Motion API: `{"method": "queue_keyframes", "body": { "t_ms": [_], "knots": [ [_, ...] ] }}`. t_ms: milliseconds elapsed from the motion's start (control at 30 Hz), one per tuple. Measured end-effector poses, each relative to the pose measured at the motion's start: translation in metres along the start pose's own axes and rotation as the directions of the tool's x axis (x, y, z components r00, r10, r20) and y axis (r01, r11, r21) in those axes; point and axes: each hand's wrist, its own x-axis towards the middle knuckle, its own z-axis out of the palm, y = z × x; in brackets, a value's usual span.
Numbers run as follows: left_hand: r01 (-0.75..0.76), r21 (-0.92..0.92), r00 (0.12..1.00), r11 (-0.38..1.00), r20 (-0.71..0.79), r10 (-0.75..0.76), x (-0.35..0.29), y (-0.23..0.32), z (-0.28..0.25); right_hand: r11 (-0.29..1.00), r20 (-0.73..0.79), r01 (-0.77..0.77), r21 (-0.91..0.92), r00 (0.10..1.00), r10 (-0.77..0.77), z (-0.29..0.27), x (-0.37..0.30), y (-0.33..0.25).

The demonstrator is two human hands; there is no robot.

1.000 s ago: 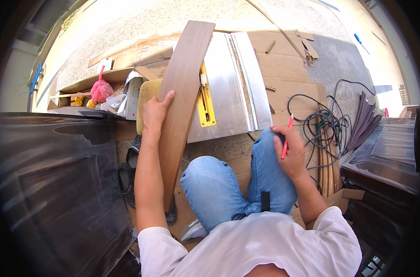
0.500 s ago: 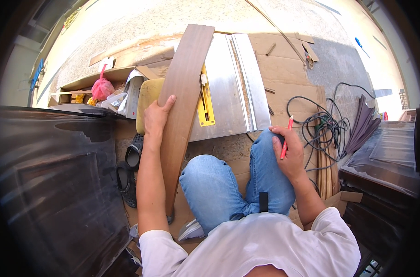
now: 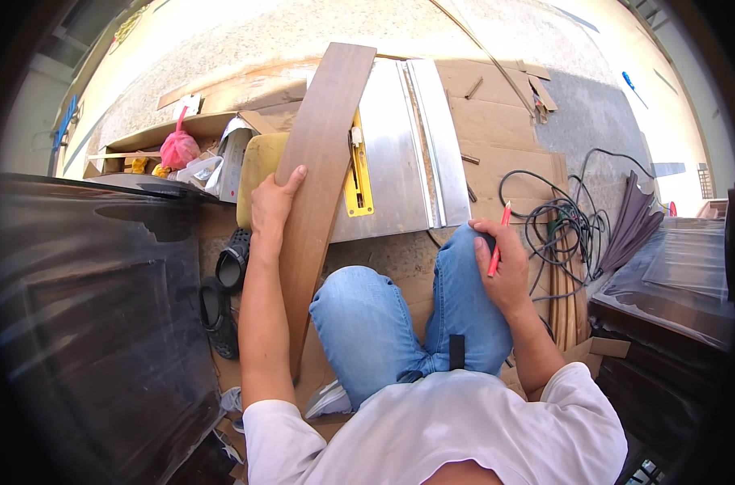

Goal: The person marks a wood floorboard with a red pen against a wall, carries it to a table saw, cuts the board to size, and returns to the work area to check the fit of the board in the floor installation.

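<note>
A long brown wooden board lies slantwise across a low metal saw table, its near end reaching down beside my left knee. My left hand is closed on the board's left edge, thumb on the top face. To the board's right shows the table's yellow slotted insert. My right hand rests on my right knee with a red pencil held tip up. Something dark shows under its fingers, too covered to name.
Black cable lies coiled at right, near wood strips and a folded umbrella. Dark glossy panels stand at left beside black clogs. Beyond them sit a pink bag and a yellow pad. Cardboard covers the ground.
The view has shifted very slightly. Both hands, the board and the pencil keep their places.
</note>
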Motion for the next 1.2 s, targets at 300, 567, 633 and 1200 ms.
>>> {"method": "queue_keyframes", "body": {
  "t_ms": [300, 567, 633, 1200],
  "knots": [
    [0.054, -0.032, 0.999, 0.998, 0.005, -0.054, 0.011, 0.014, -0.035, 0.975, 0.043, -0.026, 0.221, 0.999, 0.017, 0.016, 0.129, 0.055],
    [-0.003, 0.147, 0.947, 0.989, -0.317, 0.05, -0.013, 0.023, -0.073, 0.95, 0.425, 0.104, -0.293, 0.904, 0.032, 0.165, 0.399, 0.123],
    [0.017, 0.155, 0.926, 0.988, -0.374, 0.043, -0.02, 0.029, -0.091, 0.911, 0.636, -0.095, -0.402, 0.687, 0.352, 0.188, 0.429, 0.134],
    [0.089, 0.053, 0.917, 0.995, -0.394, -0.061, -0.097, 0.269, -0.332, 0.684, 0.414, -0.706, -0.183, 0.576, 0.705, -0.186, -0.041, -0.102]
  ]
}}
